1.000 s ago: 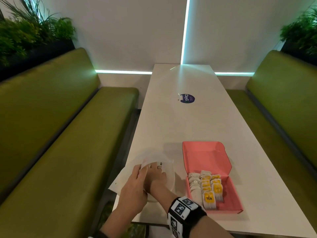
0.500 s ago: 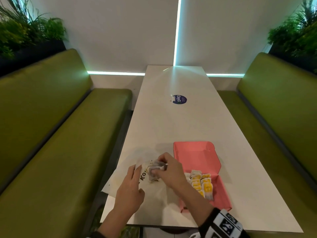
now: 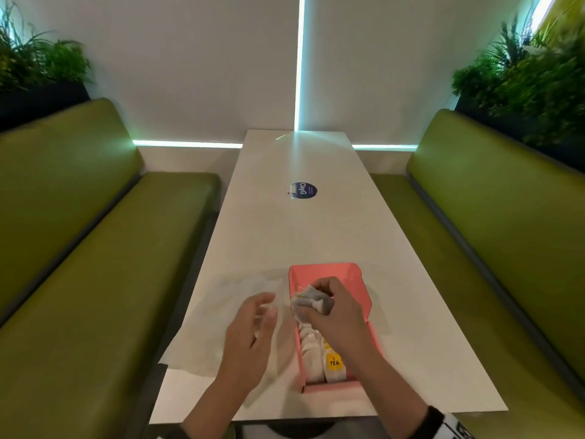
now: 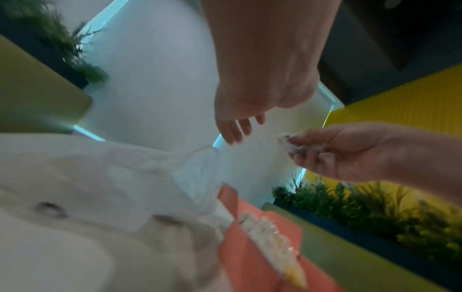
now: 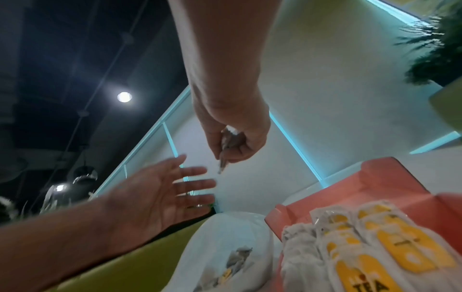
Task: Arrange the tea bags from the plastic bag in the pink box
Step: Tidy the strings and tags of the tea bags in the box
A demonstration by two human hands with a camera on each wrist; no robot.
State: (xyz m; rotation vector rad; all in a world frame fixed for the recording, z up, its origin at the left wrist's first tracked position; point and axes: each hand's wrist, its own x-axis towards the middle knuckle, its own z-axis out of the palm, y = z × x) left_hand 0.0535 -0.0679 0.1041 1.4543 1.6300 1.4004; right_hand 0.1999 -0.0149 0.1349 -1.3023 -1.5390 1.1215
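Observation:
The open pink box sits on the white table near the front edge, holding two rows of tea bags with yellow labels. My right hand hovers over the box's left rear part and pinches a small bundle of tea bags. Left of the box lies the white plastic bag, with more tea bags showing inside it in the right wrist view. My left hand floats above the bag with fingers spread and nothing in it.
Green benches flank the long table. A round blue sticker lies mid-table. Planters stand behind both benches. The bag hangs over the table's left edge.
My right hand came out of the plastic bag with tea bags and carried them right, over the pink box. My left hand let go of the bag and opened.

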